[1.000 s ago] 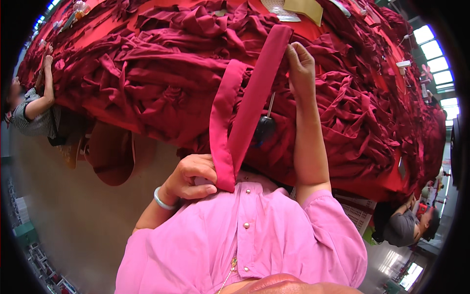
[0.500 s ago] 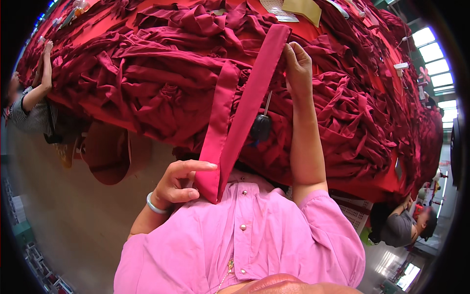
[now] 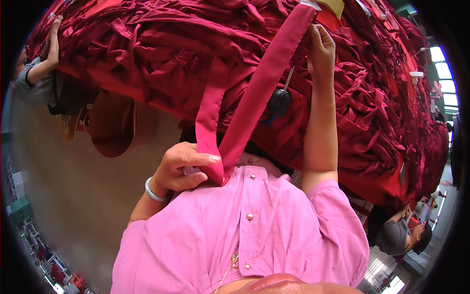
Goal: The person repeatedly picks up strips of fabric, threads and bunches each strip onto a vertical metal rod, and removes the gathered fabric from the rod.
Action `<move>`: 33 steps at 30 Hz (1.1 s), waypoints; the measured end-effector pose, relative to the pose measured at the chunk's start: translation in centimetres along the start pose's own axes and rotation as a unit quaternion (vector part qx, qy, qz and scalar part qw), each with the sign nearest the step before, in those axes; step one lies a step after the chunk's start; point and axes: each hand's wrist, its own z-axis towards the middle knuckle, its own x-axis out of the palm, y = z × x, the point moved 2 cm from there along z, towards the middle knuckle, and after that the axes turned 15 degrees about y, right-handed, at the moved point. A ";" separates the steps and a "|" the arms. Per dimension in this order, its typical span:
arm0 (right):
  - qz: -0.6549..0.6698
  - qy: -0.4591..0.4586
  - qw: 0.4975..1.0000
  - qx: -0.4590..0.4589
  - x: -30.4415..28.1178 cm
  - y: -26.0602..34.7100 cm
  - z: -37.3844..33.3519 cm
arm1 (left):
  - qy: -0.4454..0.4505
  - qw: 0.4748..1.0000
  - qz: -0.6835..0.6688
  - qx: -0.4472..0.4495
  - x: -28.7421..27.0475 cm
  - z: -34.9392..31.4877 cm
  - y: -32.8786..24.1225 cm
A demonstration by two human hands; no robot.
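L hand (image 3: 181, 166) pinches crimson fabric strip (image 3: 267, 87) at its fold, R hand (image 3: 322, 48) grips nr. far end; even tension should prob. help flatness.

Bright indoors, strong fisheye bend, dark corners.
We see blown-out white rectangular window panes (image 3: 441, 70) at right, glare on smooth grey floor (image 3: 376, 268).

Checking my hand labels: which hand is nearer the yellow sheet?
Right. The right hand is just short of the yellow sheet; the left hand is back by the pink shirt.
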 end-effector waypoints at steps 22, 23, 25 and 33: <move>0.032 0.024 0.999 0.004 -3.5 -2.1 0.3 | -0.011 0.990 0.136 0.043 1.8 -1.2 -2.4; 0.034 0.027 0.999 0.005 -3.0 -2.1 0.4 | 0.007 0.989 0.144 0.036 1.7 -1.3 -2.4; 0.025 -0.015 1.000 0.001 -2.4 -1.9 0.5 | 0.023 0.988 0.153 0.028 2.0 -1.0 -2.6; -0.420 -0.131 0.893 -0.096 0.5 2.7 -0.6 | 0.033 0.957 0.281 0.066 3.2 0.9 -4.7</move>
